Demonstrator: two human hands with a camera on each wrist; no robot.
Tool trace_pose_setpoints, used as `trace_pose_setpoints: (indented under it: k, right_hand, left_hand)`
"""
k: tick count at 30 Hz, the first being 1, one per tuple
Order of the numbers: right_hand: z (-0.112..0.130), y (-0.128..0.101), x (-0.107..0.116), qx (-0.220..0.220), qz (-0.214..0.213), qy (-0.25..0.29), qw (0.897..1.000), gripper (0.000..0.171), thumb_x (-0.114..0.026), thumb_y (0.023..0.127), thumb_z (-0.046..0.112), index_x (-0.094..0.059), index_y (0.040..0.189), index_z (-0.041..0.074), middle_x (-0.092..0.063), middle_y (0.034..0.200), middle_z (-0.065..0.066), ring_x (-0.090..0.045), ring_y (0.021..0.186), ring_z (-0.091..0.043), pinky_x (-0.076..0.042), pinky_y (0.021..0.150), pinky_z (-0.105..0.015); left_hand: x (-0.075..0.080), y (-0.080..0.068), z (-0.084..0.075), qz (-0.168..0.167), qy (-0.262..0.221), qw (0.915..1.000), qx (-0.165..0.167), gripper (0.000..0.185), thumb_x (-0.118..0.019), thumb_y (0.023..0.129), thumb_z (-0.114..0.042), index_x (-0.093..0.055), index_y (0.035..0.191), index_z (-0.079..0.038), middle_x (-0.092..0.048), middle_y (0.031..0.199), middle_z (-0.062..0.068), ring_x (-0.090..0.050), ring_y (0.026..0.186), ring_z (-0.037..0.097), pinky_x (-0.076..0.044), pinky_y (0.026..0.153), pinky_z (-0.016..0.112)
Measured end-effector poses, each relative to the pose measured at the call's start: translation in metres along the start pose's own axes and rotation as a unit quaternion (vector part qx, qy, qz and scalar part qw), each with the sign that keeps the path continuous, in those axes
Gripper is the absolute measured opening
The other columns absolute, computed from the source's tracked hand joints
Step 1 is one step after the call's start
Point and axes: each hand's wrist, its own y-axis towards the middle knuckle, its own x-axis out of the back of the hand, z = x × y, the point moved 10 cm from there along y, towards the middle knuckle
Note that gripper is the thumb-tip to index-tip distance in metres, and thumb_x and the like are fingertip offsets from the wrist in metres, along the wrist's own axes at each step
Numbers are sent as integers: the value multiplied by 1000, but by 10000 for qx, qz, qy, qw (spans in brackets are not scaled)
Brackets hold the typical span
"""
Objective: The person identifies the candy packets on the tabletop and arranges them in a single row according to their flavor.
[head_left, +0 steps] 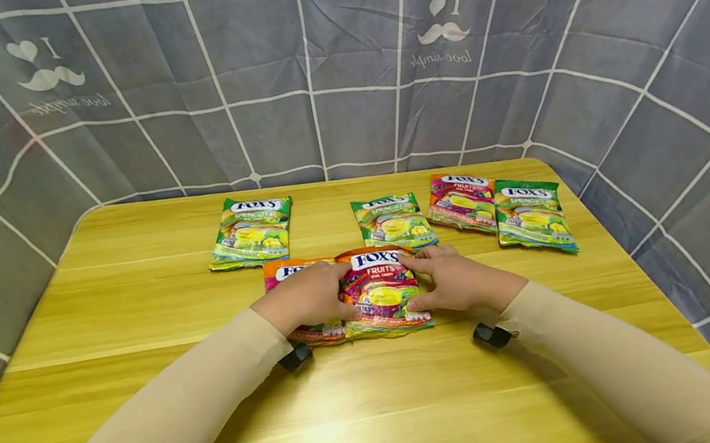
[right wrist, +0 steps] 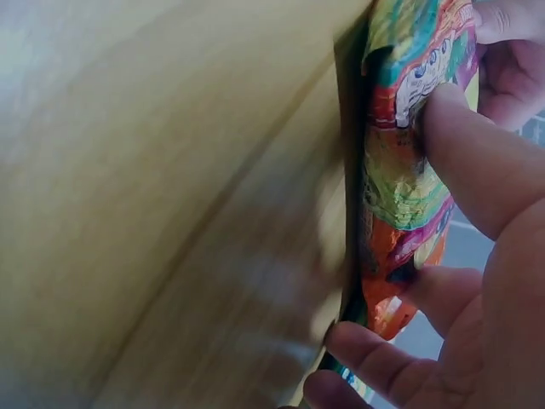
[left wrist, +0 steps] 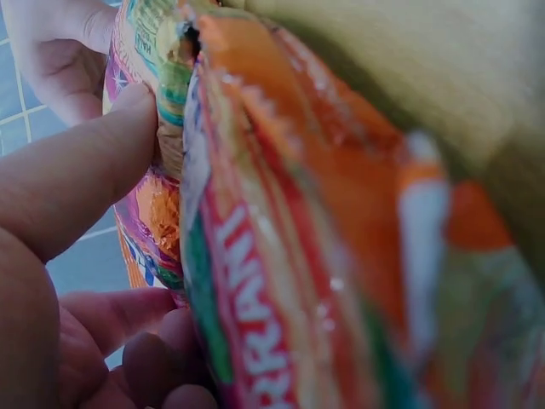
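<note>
A purple and orange bag of Fox's Fruits candy [head_left: 384,294] faces up in the middle of the wooden table. My left hand [head_left: 306,297] grips its left edge, thumb on the front; my right hand [head_left: 454,279] holds the opposite edge between thumb and fingers. Under my left hand a second Fruits bag [head_left: 319,334] is partly hidden, overlapped by the held one. In the left wrist view my left thumb [left wrist: 94,170] presses into the crinkled side of the wrapper. A green Spring Tea bag [head_left: 393,221] lies just behind the held bag, close to my right fingertips.
Another green Spring Tea bag [head_left: 253,231] lies at the back left of the table [head_left: 335,431]. To the right, a Fruits bag [head_left: 463,202] and a green bag [head_left: 531,216] sit side by side. A grey checked curtain [head_left: 256,65] hangs behind and around the table.
</note>
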Motion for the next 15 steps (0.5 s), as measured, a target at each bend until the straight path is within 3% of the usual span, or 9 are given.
trace_pose_setpoints:
  k: [15]
  right_hand:
    - [-1, 5, -4, -121, 129, -206, 9996, 88, -70, 97, 56, -28, 168, 26, -41, 157, -19, -39, 138, -40, -42, 115, -59]
  left_hand:
    - [-1, 4, 0, 197, -12, 9997, 123, 93, -79, 92, -52, -38, 164, -8, -48, 161, 19, -45, 150, 37, -38, 125, 52]
